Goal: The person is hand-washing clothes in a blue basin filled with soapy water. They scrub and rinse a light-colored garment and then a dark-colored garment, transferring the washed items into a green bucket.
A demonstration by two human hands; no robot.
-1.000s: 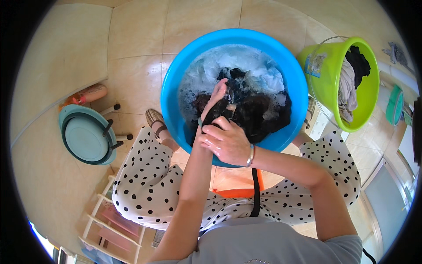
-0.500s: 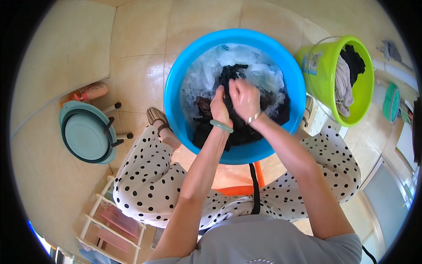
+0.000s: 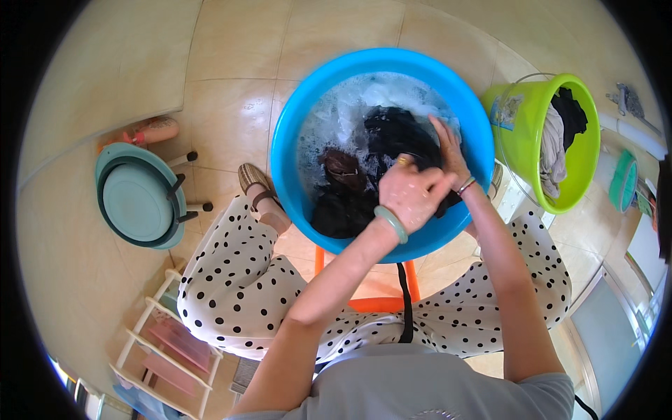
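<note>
A blue round tub of sudsy water sits between my knees, with a black cloth heaped in it. My left hand, with a green bangle at the wrist, is closed in a fist on the near part of that cloth. At the cloth's right side lies my right hand, its fingers stretched out and touching the fabric. A dark brown cloth rests in the water to the left, above more black fabric. White foam covers the far side.
A lime-green bucket holding grey and black clothes stands right of the tub. An orange stool shows below the tub. On the left are folded teal basins, a pink bottle and a white rack.
Both hands have moved right and nearer. The right hand has gone from a fist to stretched fingers, the left has curled shut. The black cloth is now spread wider in the tub.
</note>
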